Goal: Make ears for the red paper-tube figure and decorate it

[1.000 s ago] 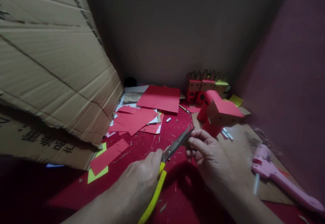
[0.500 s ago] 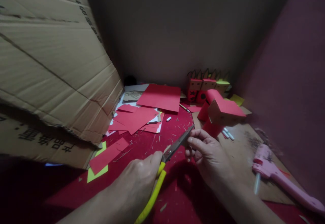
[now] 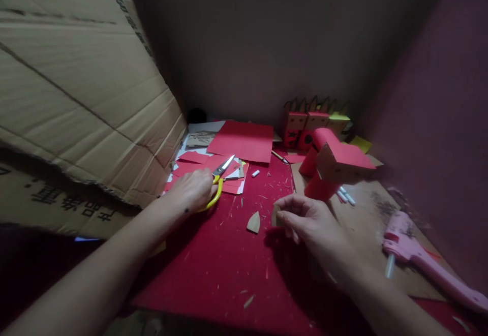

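Observation:
Out over the red paper sheets (image 3: 192,157), my left hand (image 3: 196,189) is closed on a pair of yellow-handled scissors (image 3: 218,181), blades pointing away to the right. My right hand (image 3: 308,219) pinches a small brown cardboard piece (image 3: 275,215) between thumb and fingertips, low over the red tabletop (image 3: 221,260). Just left of that hand lies a pointed, leaf-shaped cardboard piece (image 3: 253,222). Behind the right hand stands a red paper and cardboard figure (image 3: 339,160) on a cardboard sheet (image 3: 366,224).
A big cardboard box (image 3: 84,87) rises on the left. A pink glue gun (image 3: 412,254) lies at right, near several glue sticks (image 3: 345,196). Small paper figures with pointed ears (image 3: 316,122) stand at the back, near a pen (image 3: 280,157). Scraps litter the tabletop.
My left hand has carried the scissors away from my right hand, forward and left over the red paper. The leaf-shaped cardboard piece now shows on the tabletop. My right hand stays about in place.

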Demonstrator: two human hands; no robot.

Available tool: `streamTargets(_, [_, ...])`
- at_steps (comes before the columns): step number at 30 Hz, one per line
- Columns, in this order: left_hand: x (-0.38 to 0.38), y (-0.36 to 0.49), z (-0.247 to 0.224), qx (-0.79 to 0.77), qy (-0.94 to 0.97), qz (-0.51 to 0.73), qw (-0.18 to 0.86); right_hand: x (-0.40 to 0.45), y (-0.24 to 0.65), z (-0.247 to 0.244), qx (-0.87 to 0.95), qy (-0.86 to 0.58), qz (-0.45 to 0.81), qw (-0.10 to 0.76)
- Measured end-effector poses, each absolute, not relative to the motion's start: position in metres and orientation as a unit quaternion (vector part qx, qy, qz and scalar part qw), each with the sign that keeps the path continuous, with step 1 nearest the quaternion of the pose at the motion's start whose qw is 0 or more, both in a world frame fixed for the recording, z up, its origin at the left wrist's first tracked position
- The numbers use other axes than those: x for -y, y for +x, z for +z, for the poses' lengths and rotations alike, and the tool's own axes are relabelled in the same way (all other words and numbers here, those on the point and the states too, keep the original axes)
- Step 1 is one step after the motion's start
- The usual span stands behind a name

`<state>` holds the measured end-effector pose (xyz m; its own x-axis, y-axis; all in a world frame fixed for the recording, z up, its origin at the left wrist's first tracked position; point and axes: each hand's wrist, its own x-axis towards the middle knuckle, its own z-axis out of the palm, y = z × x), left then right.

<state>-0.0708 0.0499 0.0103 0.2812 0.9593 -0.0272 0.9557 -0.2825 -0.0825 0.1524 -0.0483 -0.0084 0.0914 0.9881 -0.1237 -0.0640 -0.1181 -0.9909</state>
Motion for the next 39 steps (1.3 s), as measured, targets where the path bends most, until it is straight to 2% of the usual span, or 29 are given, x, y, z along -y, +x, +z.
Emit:
streamTargets(6, [-0.047,-0.054,0.023,0.554,-0.832,0.004,0.032,0.037,0.162,-0.024,0.506,-0.574,0.458,0.452])
streamTargets(11, [-0.038,-0.029,0.026,0.443,-0.89,-0.056,-0.088,0.034,0.162,-0.027,0.503,-0.582,0.458,0.445])
streamTargets(13, [-0.034,-0.021,0.024,0.416,-0.888,-0.082,-0.179,0.035,0.161,-0.024,0.483,-0.578,0.48,0.45])
streamTargets(17, [-0.028,-0.011,0.017,0.331,-0.785,-0.101,-0.514,0.037,0.16,-0.018,0.44,-0.546,0.547,0.457])
streamTargets(20, [-0.025,-0.009,0.01,0.303,-0.706,-0.117,-0.629,0.038,0.16,-0.017,0.42,-0.526,0.576,0.464])
streamTargets(30, [-0.021,-0.006,0.001,0.326,-0.639,-0.163,-0.677,0.045,0.157,-0.015,0.408,-0.51,0.584,0.482])
streamTargets(35, [-0.018,-0.003,0.001,0.342,-0.63,-0.194,-0.67,0.048,0.158,-0.013,0.445,-0.501,0.601,0.436])
streamTargets(39, [-0.017,-0.002,-0.001,0.324,-0.626,-0.186,-0.685,0.049,0.157,-0.012,0.427,-0.497,0.603,0.455])
